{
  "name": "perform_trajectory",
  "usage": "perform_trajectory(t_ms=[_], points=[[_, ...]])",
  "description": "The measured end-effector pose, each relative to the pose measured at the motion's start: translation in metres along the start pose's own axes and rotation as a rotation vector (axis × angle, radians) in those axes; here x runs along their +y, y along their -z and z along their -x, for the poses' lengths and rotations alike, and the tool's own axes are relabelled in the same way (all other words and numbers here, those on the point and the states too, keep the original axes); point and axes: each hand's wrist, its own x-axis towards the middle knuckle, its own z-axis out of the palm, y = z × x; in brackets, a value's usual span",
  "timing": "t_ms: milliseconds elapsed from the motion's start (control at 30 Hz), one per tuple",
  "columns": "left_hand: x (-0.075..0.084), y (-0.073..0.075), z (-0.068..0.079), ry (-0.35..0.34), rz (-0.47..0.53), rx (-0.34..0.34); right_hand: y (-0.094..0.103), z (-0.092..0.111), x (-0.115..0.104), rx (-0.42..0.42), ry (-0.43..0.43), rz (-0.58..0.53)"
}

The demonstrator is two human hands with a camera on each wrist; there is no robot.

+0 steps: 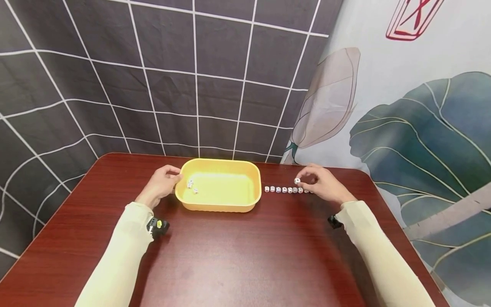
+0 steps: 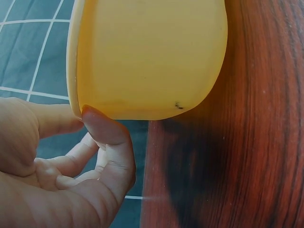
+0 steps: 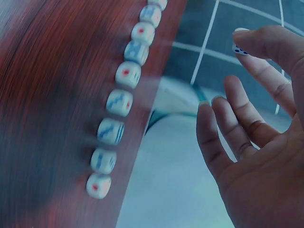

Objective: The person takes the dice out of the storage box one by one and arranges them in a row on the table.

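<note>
On the left, my left hand [image 1: 159, 184] pinches the left rim of a yellow plastic tub [image 1: 218, 208] between thumb and finger. In the left wrist view, the thumb and a finger meet at the tub's [image 2: 152, 57] edge. A few white dice [image 1: 195, 190] lie inside, toward the left end. Between thumb and forefinger, my right hand [image 1: 322, 185] holds a single die [image 3: 240, 49] just above a row of dice [image 1: 284, 190]. The row's dice [image 3: 119, 102] show red and blue pips; in the head view the hand partly hides its right end.
The dark red wooden table [image 1: 230, 256] carries the tub and the row, both near its back edge. Behind it hangs a dark cloth with white grid lines [image 1: 218, 98], and a pale leaf-patterned cloth [image 1: 422, 128] hangs on the right.
</note>
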Motion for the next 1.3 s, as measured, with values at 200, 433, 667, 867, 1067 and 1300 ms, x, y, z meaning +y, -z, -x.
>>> perform_trajectory(t_ms=[200, 433, 667, 867, 1067, 1300], points=[[-0.001, 0.001, 0.000, -0.010, -0.004, 0.005, 0.013, 0.008, 0.022, -0.007, -0.073, 0.022], [0.000, 0.001, 0.000, -0.013, -0.003, 0.010, 0.024, 0.018, 0.048, 0.000, -0.127, 0.007], [0.000, 0.002, 0.000, -0.013, -0.012, 0.007, 0.030, 0.028, 0.074, -0.002, -0.173, 0.008], [0.000, 0.001, 0.000, -0.012, -0.007, 0.005, 0.034, 0.036, 0.095, 0.001, -0.180, -0.014], [0.001, 0.000, -0.001, -0.003, -0.003, 0.006, 0.034, 0.040, 0.111, -0.027, -0.213, 0.029], [0.001, -0.001, -0.001, 0.002, -0.005, 0.003, 0.031, 0.041, 0.119, -0.058, -0.217, 0.055]])
